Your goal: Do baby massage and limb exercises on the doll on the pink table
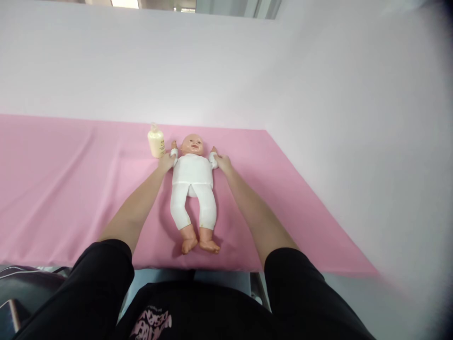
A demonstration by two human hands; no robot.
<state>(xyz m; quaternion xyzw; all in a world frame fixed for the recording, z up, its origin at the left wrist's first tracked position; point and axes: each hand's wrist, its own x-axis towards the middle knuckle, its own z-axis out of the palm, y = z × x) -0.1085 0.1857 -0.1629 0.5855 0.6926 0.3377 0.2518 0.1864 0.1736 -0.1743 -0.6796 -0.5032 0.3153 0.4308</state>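
A baby doll (193,171) with a white cloth body lies on its back, its head toward the wall and its bare feet toward me. My left hand (166,161) is closed round the doll's raised arm on the left side. On the other side, my right hand (223,162) grips the doll's other arm near the white cuff. Both of the doll's hands stick up past my fingers. A pump bottle (156,141) of pale yellow liquid stands just beyond my left hand, close to it.
Pink cloth (71,189) covers the table, with its front edge near my body. White walls (141,66) rise behind and to the right. A dark bag-like thing (30,290) with a white cable and a phone-like object (10,316) sit at lower left.
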